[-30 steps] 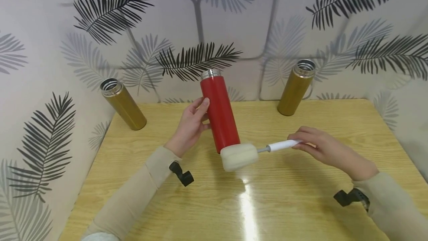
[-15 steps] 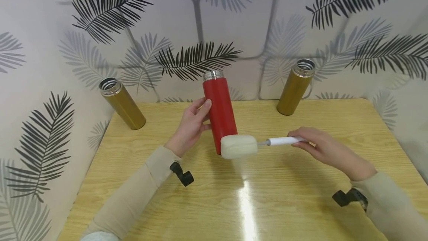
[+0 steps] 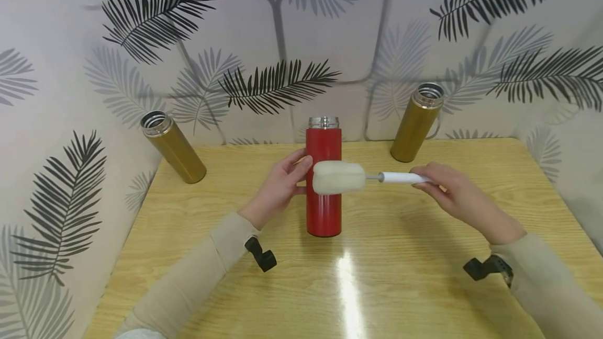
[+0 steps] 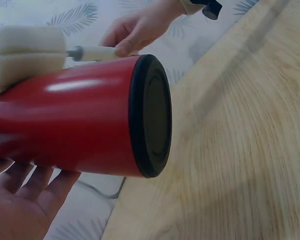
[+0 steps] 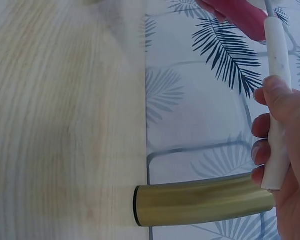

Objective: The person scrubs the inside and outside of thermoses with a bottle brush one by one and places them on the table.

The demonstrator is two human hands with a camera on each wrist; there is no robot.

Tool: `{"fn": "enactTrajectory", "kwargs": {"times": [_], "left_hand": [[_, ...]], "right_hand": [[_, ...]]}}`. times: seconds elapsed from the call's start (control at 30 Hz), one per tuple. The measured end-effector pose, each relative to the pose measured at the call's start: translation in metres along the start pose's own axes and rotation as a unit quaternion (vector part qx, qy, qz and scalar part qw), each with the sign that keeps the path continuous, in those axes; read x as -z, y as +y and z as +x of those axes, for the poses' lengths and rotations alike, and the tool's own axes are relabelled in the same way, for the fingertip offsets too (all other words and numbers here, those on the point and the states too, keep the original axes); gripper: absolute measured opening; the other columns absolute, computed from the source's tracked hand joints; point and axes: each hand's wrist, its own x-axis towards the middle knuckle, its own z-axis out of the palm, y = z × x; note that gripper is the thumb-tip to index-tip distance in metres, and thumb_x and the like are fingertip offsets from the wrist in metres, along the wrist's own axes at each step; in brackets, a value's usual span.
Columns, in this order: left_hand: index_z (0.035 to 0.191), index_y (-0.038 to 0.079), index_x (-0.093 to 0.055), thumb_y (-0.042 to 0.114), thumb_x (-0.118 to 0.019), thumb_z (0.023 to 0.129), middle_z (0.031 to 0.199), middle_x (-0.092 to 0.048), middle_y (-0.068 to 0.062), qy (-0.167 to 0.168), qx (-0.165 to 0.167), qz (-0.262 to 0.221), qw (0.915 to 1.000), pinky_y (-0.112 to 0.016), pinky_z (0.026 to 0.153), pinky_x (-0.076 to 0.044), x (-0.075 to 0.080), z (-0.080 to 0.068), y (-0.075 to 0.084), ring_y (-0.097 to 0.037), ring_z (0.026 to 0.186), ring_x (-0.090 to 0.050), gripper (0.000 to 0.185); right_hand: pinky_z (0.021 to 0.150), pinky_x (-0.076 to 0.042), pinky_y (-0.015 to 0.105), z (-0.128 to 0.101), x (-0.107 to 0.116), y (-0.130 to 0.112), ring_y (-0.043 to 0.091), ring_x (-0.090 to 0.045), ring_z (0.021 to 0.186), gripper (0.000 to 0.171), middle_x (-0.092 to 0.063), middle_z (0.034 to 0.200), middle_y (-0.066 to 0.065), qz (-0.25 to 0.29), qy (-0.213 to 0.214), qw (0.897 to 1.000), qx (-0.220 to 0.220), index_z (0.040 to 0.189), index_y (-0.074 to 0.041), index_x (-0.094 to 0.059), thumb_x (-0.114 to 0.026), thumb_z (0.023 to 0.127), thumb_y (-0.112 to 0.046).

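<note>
A red thermos bottle (image 3: 324, 213) without a lid stands nearly vertical in the middle of the head view, its steel neck at the top. My left hand (image 3: 285, 184) grips it from the left side, thumb in front. The black base of the bottle (image 4: 152, 117) shows in the left wrist view, raised off the table. My right hand (image 3: 445, 187) holds a bottle brush by its white handle (image 5: 277, 65). The brush's cream sponge head (image 3: 338, 177) lies level across the front of the red bottle, close against its side.
A gold thermos bottle (image 3: 179, 153) without a lid stands at the back left of the wooden table (image 3: 226, 286). Another open gold bottle (image 3: 414, 127) stands at the back right. Behind the table rises a wall (image 3: 330, 30) with a leaf pattern.
The red bottle has swung from tilted to nearly upright and shifted right and nearer to me, with my left hand. My right hand has raised the sponge head up along the bottle's side.
</note>
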Motion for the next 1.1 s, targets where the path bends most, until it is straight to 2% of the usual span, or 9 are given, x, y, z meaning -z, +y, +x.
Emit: {"fn": "enactTrajectory", "kwargs": {"times": [0.13,0.23,0.3,0.37,0.43,0.53,0.7,0.97,1.1], "left_hand": [[0.161,0.008,-0.037,0.018,-0.047,0.113,0.146,-0.056,-0.024,-0.020,-0.003,-0.001,0.9998,-0.045,0.094,-0.059,-0.004,-0.003,-0.004,-0.025,0.124,-0.062,0.050],[0.162,0.007,-0.033,0.018,-0.044,0.113,0.151,-0.051,-0.024,-0.034,-0.004,-0.011,0.9994,-0.049,0.097,-0.056,-0.006,-0.004,-0.006,-0.029,0.131,-0.057,0.051],[0.163,0.007,-0.031,0.023,-0.045,0.113,0.154,-0.048,-0.024,-0.047,-0.004,-0.018,0.9987,-0.049,0.099,-0.055,-0.006,-0.005,-0.008,-0.031,0.133,-0.055,0.055],[0.164,0.008,-0.029,0.034,-0.056,0.109,0.155,-0.047,-0.023,-0.063,-0.004,-0.023,0.9977,-0.050,0.102,-0.054,-0.005,-0.005,-0.009,-0.032,0.133,-0.054,0.066],[0.164,0.010,-0.027,0.042,-0.069,0.101,0.154,-0.047,-0.022,-0.076,-0.002,-0.020,0.9969,-0.050,0.105,-0.052,-0.004,-0.005,-0.011,-0.032,0.133,-0.054,0.083],[0.164,0.013,-0.027,0.036,-0.082,0.091,0.153,-0.050,-0.020,-0.083,0.008,-0.005,0.9965,-0.047,0.107,-0.051,-0.004,-0.004,-0.011,-0.032,0.132,-0.056,0.094],[0.161,0.011,-0.031,0.011,-0.069,0.098,0.149,-0.055,-0.018,-0.069,0.018,0.029,0.9970,-0.044,0.106,-0.052,-0.006,-0.002,-0.010,-0.032,0.128,-0.059,0.074],[0.160,0.018,-0.035,0.009,-0.063,0.103,0.147,-0.057,-0.015,-0.064,0.008,0.030,0.9975,-0.044,0.112,-0.048,-0.006,0.001,-0.008,-0.031,0.130,-0.058,0.064],[0.160,0.015,-0.034,0.011,-0.061,0.105,0.147,-0.057,-0.016,-0.052,0.011,0.030,0.9981,-0.044,0.113,-0.046,-0.003,0.002,-0.007,-0.028,0.129,-0.060,0.061]], "right_hand": [[0.069,-0.043,0.018,0.002,0.004,0.001,0.007,-0.054,0.077,0.049,-0.070,0.095,0.000,0.000,0.020,1.000,-0.014,0.120,-0.001,-0.071,-0.050,0.106,-0.043],[0.069,-0.044,0.018,0.003,0.006,0.001,0.006,-0.055,0.077,0.030,-0.071,0.096,0.002,-0.009,0.029,0.999,-0.019,0.121,0.000,-0.071,-0.062,0.105,-0.025],[0.069,-0.045,0.019,0.003,0.006,0.001,0.006,-0.056,0.077,0.023,-0.071,0.096,0.002,-0.016,0.032,0.999,-0.021,0.121,-0.001,-0.071,-0.071,0.099,-0.009],[0.069,-0.045,0.019,0.003,0.006,0.002,0.006,-0.055,0.077,0.031,-0.071,0.096,0.001,-0.018,0.033,0.999,-0.025,0.121,-0.002,-0.071,-0.076,0.091,0.004],[0.069,-0.045,0.019,0.003,0.006,0.002,0.005,-0.055,0.077,0.036,-0.070,0.096,0.001,-0.016,0.034,0.999,-0.030,0.121,-0.002,-0.071,-0.077,0.087,0.009],[0.069,-0.045,0.017,0.004,0.006,0.002,0.005,-0.055,0.077,0.036,-0.070,0.096,0.002,-0.013,0.038,0.999,-0.034,0.120,0.000,-0.071,-0.076,0.086,0.010],[0.071,-0.046,0.015,0.006,0.006,0.001,0.005,-0.057,0.080,0.033,-0.070,0.098,0.005,-0.018,0.050,0.998,-0.043,0.119,0.000,-0.071,-0.074,0.088,0.011],[0.072,-0.047,0.013,0.008,0.005,-0.002,0.004,-0.061,0.082,0.033,-0.071,0.098,0.005,-0.009,0.046,0.997,-0.062,0.116,-0.001,-0.071,-0.073,0.086,0.014],[0.068,-0.046,0.016,0.007,0.003,-0.001,0.004,-0.057,0.077,0.029,-0.071,0.098,0.007,0.005,0.026,0.998,-0.064,0.117,-0.001,-0.071,-0.072,0.090,0.010]]}}
